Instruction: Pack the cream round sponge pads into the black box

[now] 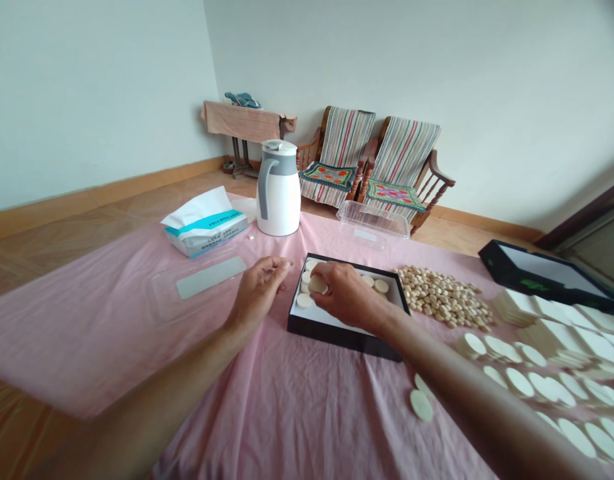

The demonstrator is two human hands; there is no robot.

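Note:
A shallow black box with a white inside stands on the pink cloth. Several pale round wooden discs lie in it, among them one disc near its left front corner and another disc toward the right. My right hand reaches over the box, its fingers closed on a wooden disc; whether more discs are behind it is hidden. Just left of the box, my left hand hangs with its fingers curled in toward the thumb. Nothing shows in it.
Right of the box lie a heap of small wooden pieces, stacked pale squares, rows of discs and a black lid or tray. A white jug, a tissue pack and clear plastic trays stand behind.

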